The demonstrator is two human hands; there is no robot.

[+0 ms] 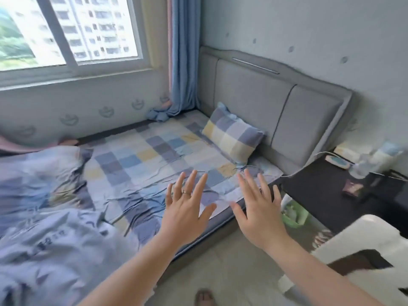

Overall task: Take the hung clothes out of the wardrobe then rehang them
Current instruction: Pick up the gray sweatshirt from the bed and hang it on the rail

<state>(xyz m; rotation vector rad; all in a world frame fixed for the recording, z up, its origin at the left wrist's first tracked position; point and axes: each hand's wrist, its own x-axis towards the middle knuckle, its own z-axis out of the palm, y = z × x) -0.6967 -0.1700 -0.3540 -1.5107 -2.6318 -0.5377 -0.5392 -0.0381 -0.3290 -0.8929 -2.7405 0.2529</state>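
Observation:
My left hand (pixel 186 208) and my right hand (pixel 258 208) are both stretched out in front of me, palms down and fingers spread, over the near edge of the bed (pixel 154 164). Neither holds anything. A ring sits on my left hand. A pale lilac garment (pixel 55 246) with dark print lies crumpled on the bed at the lower left, apart from both hands. No wardrobe or hanger is in view.
A checked pillow (pixel 231 135) leans on the grey padded headboard (pixel 276 107). A dark bedside table (pixel 344 191) with small items stands at right, a white chair (pixel 364 246) in front of it. A green bin (pixel 293 215) sits beside the bed. Window and blue curtain (pixel 183 58) are behind.

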